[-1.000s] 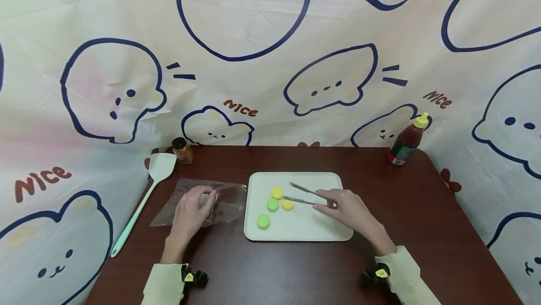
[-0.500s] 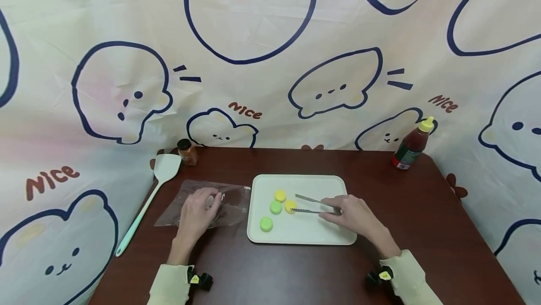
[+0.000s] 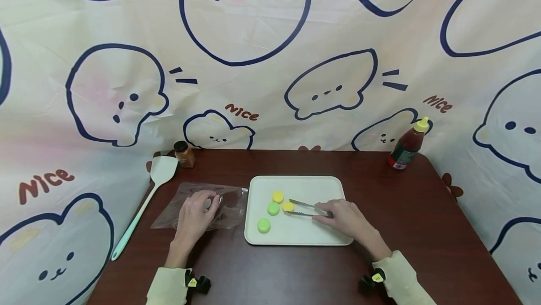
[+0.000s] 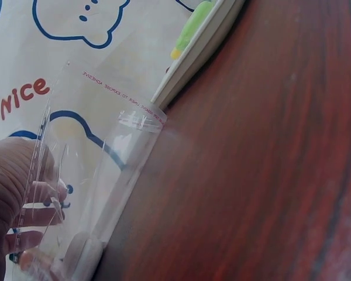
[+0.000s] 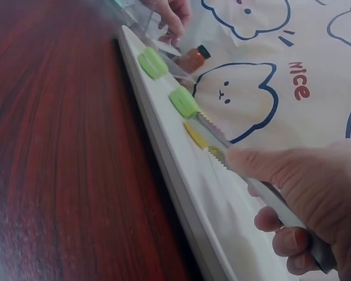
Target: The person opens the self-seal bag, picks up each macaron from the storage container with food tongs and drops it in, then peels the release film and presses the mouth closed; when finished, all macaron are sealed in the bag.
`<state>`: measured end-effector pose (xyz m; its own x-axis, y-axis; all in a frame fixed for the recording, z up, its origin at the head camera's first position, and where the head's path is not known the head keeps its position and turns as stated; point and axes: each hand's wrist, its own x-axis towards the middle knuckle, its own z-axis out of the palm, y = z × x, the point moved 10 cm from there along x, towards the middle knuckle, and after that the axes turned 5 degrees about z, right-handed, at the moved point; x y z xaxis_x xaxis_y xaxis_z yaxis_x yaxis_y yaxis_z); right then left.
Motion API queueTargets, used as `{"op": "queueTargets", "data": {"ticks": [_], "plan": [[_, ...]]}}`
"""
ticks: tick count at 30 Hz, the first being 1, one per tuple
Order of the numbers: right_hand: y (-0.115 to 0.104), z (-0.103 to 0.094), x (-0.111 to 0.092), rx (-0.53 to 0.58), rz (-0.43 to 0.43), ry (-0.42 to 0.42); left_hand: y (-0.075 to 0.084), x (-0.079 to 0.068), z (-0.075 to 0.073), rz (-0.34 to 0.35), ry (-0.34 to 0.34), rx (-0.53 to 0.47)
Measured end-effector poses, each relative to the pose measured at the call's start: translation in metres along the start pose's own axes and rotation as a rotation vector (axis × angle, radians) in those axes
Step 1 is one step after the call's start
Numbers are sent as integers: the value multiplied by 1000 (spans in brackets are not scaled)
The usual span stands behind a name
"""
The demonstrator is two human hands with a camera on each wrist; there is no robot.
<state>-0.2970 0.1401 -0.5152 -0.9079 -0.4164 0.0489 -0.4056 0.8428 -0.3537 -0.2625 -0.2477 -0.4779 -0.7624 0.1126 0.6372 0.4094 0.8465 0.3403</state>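
My right hand (image 3: 344, 218) grips metal tongs (image 5: 269, 202) over a white tray (image 3: 313, 234). The serrated tips of the tongs stand on either side of a yellow macaron (image 3: 288, 206). Another yellow macaron (image 3: 277, 196) and two green macarons, one near (image 3: 264, 225) and one farther back (image 3: 273, 209), lie to its left on the tray. Left of the tray, my left hand (image 3: 195, 213) holds a clear plastic bag (image 3: 232, 204) with curled fingers. A pale round thing (image 4: 85, 256) shows at the bag's lower part in the left wrist view.
A spatula (image 3: 143, 204) with a white head lies along the table's left edge. Behind it stands a spice jar (image 3: 184, 156) with a black lid. At the back right is a red sauce bottle (image 3: 406, 148) with a yellow cap. A patterned cloth (image 3: 262, 84) backs the table.
The tongs have come down and closed in, so their tips now flank the right yellow macaron. My left hand stays at the bag. The head view has shifted slightly.
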Motion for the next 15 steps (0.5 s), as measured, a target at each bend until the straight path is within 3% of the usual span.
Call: {"op": "queueTargets", "data": {"ticks": [15], "plan": [[2, 3, -2, -22, 27, 2, 1, -2, 1, -4, -15, 7]]}}
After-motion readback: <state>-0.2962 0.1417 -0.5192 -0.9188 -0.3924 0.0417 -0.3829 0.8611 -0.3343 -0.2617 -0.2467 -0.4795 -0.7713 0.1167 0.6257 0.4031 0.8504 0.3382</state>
